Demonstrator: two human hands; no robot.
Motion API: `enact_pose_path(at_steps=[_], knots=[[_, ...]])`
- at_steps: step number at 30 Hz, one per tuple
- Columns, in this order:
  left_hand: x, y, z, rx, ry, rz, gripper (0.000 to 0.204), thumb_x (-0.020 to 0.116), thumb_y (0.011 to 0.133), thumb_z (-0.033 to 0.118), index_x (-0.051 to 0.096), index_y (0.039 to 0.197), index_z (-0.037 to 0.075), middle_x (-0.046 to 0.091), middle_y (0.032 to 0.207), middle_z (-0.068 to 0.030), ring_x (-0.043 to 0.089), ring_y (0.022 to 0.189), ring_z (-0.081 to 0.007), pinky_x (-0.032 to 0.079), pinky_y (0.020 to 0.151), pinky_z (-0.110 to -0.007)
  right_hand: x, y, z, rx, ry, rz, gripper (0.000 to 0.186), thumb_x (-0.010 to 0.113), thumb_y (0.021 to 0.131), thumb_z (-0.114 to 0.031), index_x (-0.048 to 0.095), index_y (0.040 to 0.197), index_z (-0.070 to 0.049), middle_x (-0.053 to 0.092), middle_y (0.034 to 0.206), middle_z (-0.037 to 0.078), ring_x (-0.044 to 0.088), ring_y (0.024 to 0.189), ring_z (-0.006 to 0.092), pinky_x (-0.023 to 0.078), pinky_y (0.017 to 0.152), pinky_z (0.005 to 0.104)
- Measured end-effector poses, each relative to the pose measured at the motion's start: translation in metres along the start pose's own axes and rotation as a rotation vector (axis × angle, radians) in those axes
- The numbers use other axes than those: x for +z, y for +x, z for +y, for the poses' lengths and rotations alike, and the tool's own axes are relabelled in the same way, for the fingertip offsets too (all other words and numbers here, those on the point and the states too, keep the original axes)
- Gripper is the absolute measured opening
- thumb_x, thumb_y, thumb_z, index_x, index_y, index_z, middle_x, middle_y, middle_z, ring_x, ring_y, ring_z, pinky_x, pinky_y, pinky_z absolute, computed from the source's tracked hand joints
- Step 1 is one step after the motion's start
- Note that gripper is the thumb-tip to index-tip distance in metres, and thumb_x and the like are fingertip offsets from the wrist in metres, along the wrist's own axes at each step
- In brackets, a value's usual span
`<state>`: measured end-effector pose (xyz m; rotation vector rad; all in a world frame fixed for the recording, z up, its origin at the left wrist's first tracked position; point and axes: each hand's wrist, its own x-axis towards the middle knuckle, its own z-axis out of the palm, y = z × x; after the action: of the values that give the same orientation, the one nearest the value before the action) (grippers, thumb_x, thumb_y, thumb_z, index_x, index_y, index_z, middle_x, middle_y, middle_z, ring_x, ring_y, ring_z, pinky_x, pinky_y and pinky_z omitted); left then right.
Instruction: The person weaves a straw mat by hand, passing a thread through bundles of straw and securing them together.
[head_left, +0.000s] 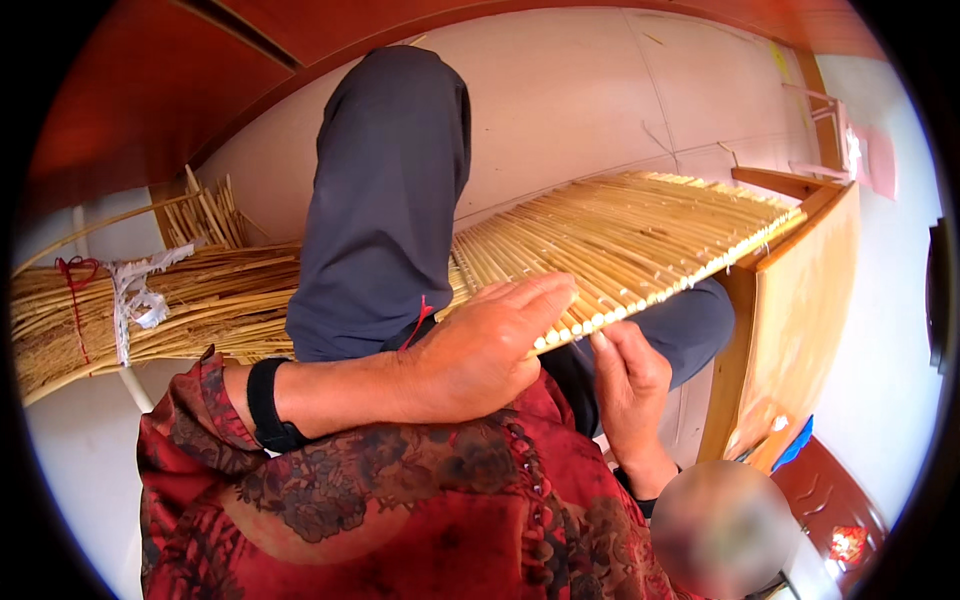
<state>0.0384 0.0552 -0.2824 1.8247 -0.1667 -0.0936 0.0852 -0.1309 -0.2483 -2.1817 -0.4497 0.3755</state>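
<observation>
A mat of pale yellow stalks (pixel 640 230), laid side by side and stitched together with light thread, slants across my lap. Its cut stalk ends make a row along the near right edge. My left hand (pixel 495 340) lies over the mat's near corner, fingers bent round it, gripping it. Just under that edge is my right hand (pixel 632 375), thumb and forefinger pinched together against the stalk ends. Whatever sits in this pinch is too small or hidden to make out.
A thick bundle of long stalks (pixel 200 315) lies left of my knee (pixel 390 200), tied with white and red strips. More stalks (pixel 205 215) stand behind it. The mat's far end reaches a wooden piece of furniture (pixel 800 310) on the right. A red-brown wooden surface (pixel 150 90) spans the upper left.
</observation>
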Motion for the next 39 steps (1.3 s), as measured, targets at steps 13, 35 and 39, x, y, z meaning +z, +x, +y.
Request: enact_pose_path(at_steps=[13, 35, 39], knots=[[-0.004, 0.004, 0.003, -0.039, -0.02, 0.038, 0.066, 0.052, 0.069, -0.01, 0.04, 0.134, -0.003, 0.045, 0.133, -0.0238, 0.045, 0.125, -0.0375, 0.038, 0.103, -0.037, -0.009, 0.007, -0.005, 0.002, 0.043, -0.044, 0.018, 0.057, 0.092, -0.001, 0.065, 0.108, -0.003, 0.062, 0.079, 0.001, 0.048, 0.055, 0.0045, 0.04, 0.051, 0.0198], [-0.008, 0.004, 0.001, -0.026, 0.008, 0.031, 0.063, 0.051, 0.067, -0.007, 0.044, 0.129, -0.005, 0.047, 0.129, -0.0248, 0.047, 0.121, -0.0395, 0.041, 0.101, -0.039, -0.002, 0.005, -0.006, 0.046, 0.073, -0.046, 0.016, 0.056, 0.09, 0.003, 0.064, 0.104, -0.001, 0.063, 0.078, 0.002, 0.047, 0.055, 0.0051, 0.039, 0.049, 0.0205], [-0.007, 0.003, -0.001, 0.009, 0.011, 0.06, 0.063, 0.051, 0.067, -0.008, 0.043, 0.129, -0.005, 0.048, 0.129, -0.0252, 0.047, 0.121, -0.04, 0.041, 0.1, -0.039, 0.0, 0.006, -0.006, 0.036, 0.096, -0.042, 0.013, 0.054, 0.094, -0.003, 0.064, 0.102, 0.0, 0.06, 0.082, -0.002, 0.041, 0.054, 0.0009, 0.032, 0.048, 0.0169]])
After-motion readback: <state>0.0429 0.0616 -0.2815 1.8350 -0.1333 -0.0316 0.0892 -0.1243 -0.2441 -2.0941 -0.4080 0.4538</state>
